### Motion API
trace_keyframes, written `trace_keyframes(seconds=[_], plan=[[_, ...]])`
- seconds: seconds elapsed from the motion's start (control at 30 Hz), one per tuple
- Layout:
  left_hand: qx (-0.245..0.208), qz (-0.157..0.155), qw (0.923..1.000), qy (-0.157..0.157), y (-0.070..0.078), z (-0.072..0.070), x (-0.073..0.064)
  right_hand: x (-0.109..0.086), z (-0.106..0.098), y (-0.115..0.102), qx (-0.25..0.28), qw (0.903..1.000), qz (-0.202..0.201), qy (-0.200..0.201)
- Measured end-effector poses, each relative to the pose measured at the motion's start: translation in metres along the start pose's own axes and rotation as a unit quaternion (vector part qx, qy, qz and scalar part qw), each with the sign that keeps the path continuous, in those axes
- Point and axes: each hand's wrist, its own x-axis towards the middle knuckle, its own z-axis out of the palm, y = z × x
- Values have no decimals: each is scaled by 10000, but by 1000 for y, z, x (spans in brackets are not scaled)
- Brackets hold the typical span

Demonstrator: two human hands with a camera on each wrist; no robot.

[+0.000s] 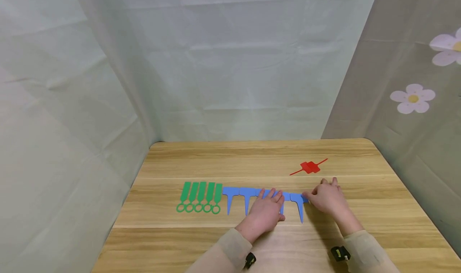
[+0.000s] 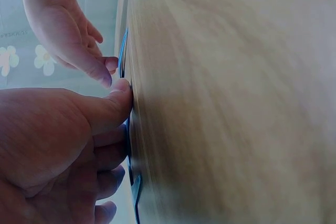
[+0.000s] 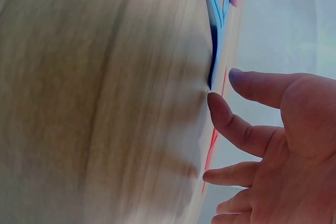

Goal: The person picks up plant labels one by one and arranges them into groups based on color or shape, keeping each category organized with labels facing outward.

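Several blue T-shaped plant labels point(image 1: 230, 191) lie side by side in a row, crossbars joined and pointed stems toward me. My left hand point(image 1: 263, 213) rests over the middle of that row with fingers stretched out, covering parts of the labels. At the row's right end, my right hand point(image 1: 328, 199) has its thumb and index finger at the crossbar of the last blue label point(image 1: 299, 204). In the right wrist view, a gap shows between that thumb point(image 3: 257, 85) and index finger point(image 3: 231, 121), close by the blue edge.
Left of the blue row, several green labels with ring ends point(image 1: 201, 193) stand in a neat line on the wooden table point(image 1: 173, 245). Two overlapping red labels with thin stems point(image 1: 310, 167) lie farther back. Pale cloth point(image 1: 245, 65) hangs behind the table and at its sides.
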Motion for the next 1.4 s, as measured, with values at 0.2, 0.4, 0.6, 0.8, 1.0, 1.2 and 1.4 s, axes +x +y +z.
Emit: trace_keyframes(seconds=[0.2,0.4,0.6,0.8,1.0,1.2,1.4], plan=[[-16,10,10000,10,0,1,1,0,-2,-1,-1,10000,1,51],[49,42,10000,-44,0,0,1,0,-3,3,79,9993,-103,343],[78,70,9999,-43,0,-2,-1,4,-7,12,202,9971,-328,662],[-66,38,10000,-58,0,0,-1,15,-16,22,-27,9949,-592,822],[-109,57,9998,-130,1,3,0,35,-21,38,-368,9893,-952,1039],[-35,33,10000,-52,1,3,0,58,-24,49,-519,9817,-1367,1220],[-13,3,10000,-45,1,2,0,78,-27,54,-666,9794,-1683,893]])
